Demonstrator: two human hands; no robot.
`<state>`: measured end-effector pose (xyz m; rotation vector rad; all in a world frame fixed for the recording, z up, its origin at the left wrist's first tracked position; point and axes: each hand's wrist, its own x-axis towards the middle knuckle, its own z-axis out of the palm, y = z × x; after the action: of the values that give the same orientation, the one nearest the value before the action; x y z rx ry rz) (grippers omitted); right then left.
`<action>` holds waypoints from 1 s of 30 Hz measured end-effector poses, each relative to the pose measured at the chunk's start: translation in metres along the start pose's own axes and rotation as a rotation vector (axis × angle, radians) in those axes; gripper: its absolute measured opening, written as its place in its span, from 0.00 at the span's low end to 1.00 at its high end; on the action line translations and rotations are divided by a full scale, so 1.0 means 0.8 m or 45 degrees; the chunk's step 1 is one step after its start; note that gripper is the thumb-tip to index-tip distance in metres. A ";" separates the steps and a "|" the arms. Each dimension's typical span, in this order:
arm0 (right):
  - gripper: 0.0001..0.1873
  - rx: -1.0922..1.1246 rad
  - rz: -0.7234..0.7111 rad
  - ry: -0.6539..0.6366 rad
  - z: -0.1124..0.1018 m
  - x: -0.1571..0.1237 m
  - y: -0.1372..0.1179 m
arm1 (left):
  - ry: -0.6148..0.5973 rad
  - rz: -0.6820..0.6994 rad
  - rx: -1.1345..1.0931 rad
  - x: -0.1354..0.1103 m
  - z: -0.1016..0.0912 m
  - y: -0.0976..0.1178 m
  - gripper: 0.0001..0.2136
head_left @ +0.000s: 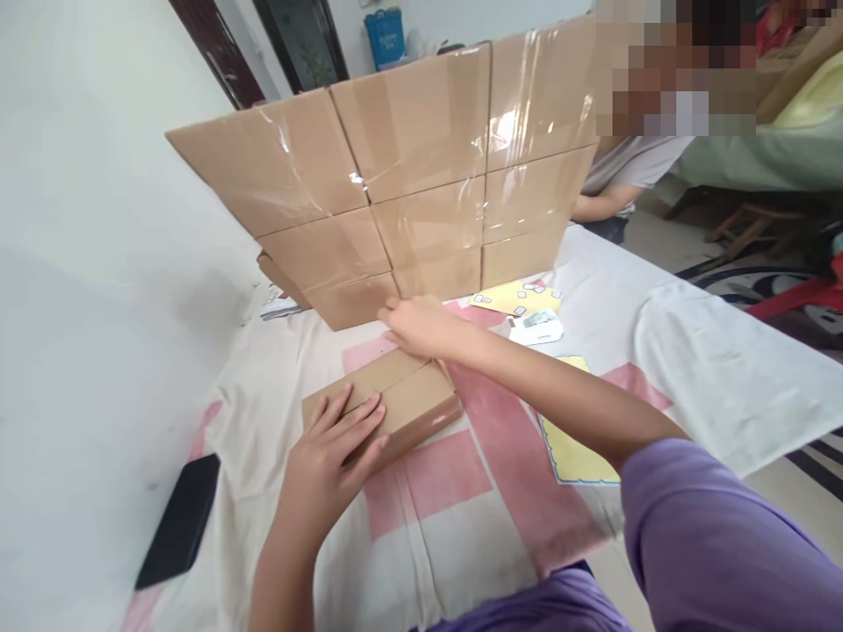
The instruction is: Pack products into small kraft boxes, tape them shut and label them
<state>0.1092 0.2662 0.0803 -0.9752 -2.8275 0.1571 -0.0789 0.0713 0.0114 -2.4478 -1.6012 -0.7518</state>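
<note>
A small flat cardboard box [408, 391] lies on the cloth-covered table in front of me, a seam running along its top. My left hand [333, 452] rests on the box's near left part, palm down with the fingers spread. Over the box's far edge, my right hand [421, 325] is closed, its fingers curled towards the left. Whatever those fingers hold, if anything, is hidden. Just behind that hand stands a large cardboard panel [428, 224], made of taped squares.
A yellow patterned paper [500, 300], a white card [536, 327] and a yellow sheet [572, 439] lie to the right. A black phone-like object [177, 522] is at the left edge by the wall [79, 351]. Behind the panel's right side sits another person [619, 193].
</note>
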 end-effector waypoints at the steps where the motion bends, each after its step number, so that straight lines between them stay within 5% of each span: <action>1: 0.16 -0.013 0.087 0.061 0.000 -0.024 0.025 | 0.010 0.018 0.003 -0.001 0.001 -0.001 0.19; 7: 0.20 -0.119 0.801 0.156 0.017 -0.156 0.238 | 0.046 0.046 -0.022 -0.004 0.007 -0.007 0.23; 11: 0.23 -0.080 1.095 0.054 0.059 -0.178 0.322 | 0.022 0.045 0.005 -0.006 0.007 -0.009 0.25; 20: 0.20 -0.102 1.080 0.045 0.105 -0.140 0.348 | -0.059 0.090 0.083 -0.004 0.001 -0.015 0.27; 30: 0.15 0.149 1.203 0.143 0.086 -0.152 0.347 | 0.001 0.060 0.044 0.003 -0.001 -0.008 0.23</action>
<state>0.3600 0.4050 -0.0407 -2.1003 -2.0003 0.3385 -0.0844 0.0758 0.0118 -2.4515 -1.5372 -0.7113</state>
